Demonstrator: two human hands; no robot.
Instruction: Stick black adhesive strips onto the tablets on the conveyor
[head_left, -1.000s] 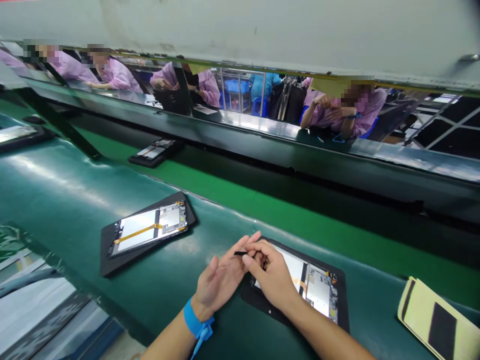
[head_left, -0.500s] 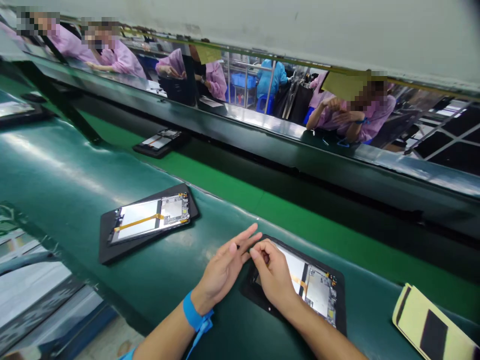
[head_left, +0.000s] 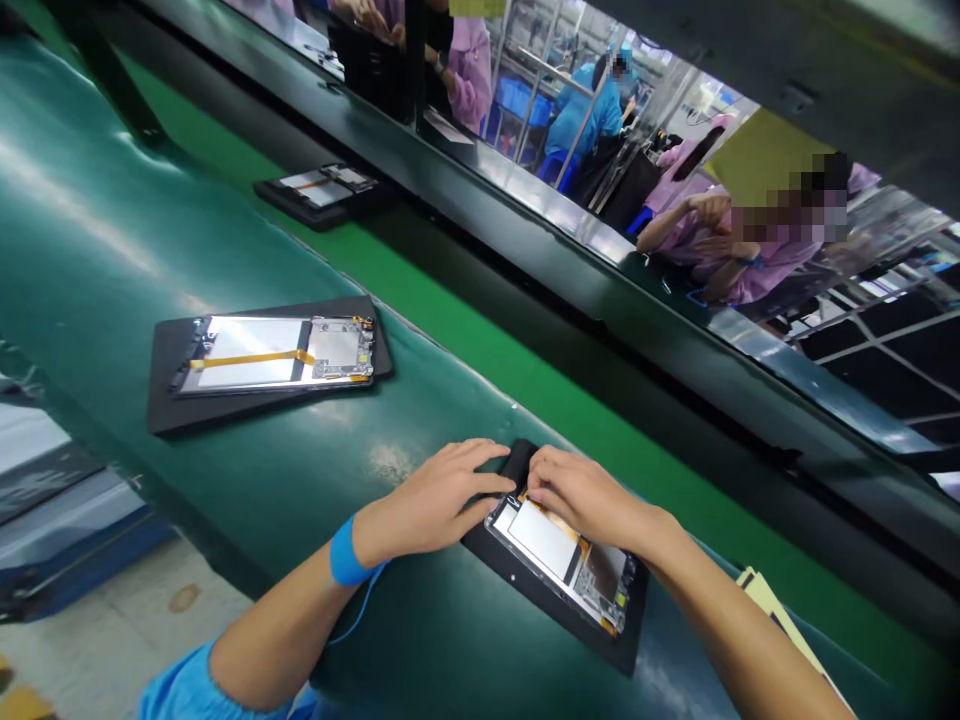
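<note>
An opened tablet (head_left: 536, 540), with its silvery battery and circuit board showing, lies on a black pad (head_left: 487, 550) before me. My left hand (head_left: 431, 498) has its fingers spread, the tips at the tablet's left end. A blue wrist strap (head_left: 346, 553) with a cord is on that wrist. Over the tablet's far edge, my right hand (head_left: 589, 495) is closed, thumb and fingers pressed together beside the orange ribbon cable (head_left: 561, 523). Whatever those fingers hold is hidden. The right palm and wrist cover part of the tablet's far side.
To the left, a second opened tablet (head_left: 251, 358) rests askew on a black pad (head_left: 166, 405). A third tablet (head_left: 322, 190) is on the green belt (head_left: 427, 300) beyond. Yellow cards (head_left: 787, 625) lie at right. A dark post (head_left: 112, 80) stands far left; co-workers sit across the line.
My left hand has turned from palm up to palm down at the tablet's end. My right hand has moved to the tablet's far edge. The camera view has shifted and tilted.
</note>
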